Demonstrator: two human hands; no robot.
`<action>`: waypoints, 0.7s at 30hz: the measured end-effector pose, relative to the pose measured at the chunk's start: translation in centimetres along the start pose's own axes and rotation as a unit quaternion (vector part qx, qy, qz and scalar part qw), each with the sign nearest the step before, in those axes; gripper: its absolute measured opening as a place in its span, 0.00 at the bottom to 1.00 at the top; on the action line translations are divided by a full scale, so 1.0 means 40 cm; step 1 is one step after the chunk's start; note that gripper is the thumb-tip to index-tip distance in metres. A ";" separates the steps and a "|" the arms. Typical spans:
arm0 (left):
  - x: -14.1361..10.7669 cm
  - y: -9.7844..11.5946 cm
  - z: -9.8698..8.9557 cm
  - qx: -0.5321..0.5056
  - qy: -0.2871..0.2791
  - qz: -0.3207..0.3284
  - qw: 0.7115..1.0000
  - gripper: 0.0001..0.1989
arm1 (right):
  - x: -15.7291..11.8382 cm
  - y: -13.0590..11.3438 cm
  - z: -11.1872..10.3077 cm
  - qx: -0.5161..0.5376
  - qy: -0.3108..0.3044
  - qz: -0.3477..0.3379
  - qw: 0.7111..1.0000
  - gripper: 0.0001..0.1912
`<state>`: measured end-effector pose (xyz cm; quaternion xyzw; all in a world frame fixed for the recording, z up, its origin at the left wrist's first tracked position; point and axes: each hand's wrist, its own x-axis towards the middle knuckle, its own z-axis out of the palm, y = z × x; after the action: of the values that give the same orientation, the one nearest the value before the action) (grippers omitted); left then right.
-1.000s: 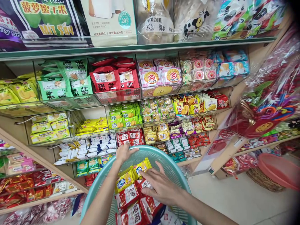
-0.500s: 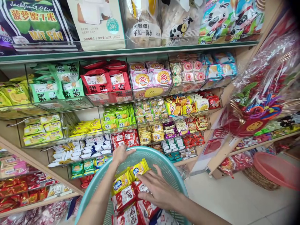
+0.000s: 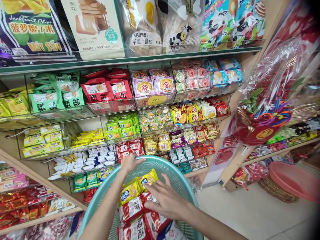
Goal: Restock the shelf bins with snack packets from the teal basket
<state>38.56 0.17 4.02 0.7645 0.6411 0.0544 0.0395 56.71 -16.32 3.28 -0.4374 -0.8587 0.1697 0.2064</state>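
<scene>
The right hand has its fingers spread, thumb apart, over yellow snack packets and red-and-white snack packets; whether they touch cannot be told. The left hand is at the far-left rim of the turquoise plastic basket, thumb along it, other fingers mostly hidden, so their grip is unclear. The packets lie inside the basket, probably light and slippery with brittle contents: best pinched by a sealed edge. The basket looks fairly stiff, best held by its rim. Beyond stand snack shelves.
</scene>
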 end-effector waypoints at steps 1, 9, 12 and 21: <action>-0.001 0.004 0.001 0.003 -0.001 0.003 1.000 0.31 | -0.005 0.001 0.003 0.001 0.001 0.001 1.000 0.32; -0.030 0.021 0.009 -0.009 -0.006 -0.004 1.000 0.31 | -0.045 -0.002 -0.032 0.028 0.051 -0.003 0.998 0.27; -0.046 0.020 0.017 -0.020 -0.006 -0.012 1.000 0.30 | -0.080 0.034 -0.048 0.015 0.105 0.041 0.993 0.26; -0.098 -0.023 0.046 -0.045 -0.009 -0.070 0.996 0.30 | -0.244 0.204 0.118 0.350 0.341 0.354 0.798 0.39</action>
<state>37.22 -3.51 1.95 0.7155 0.6898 0.0730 0.0834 65.11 -20.30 -6.63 -0.6384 -0.4005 0.3594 0.5504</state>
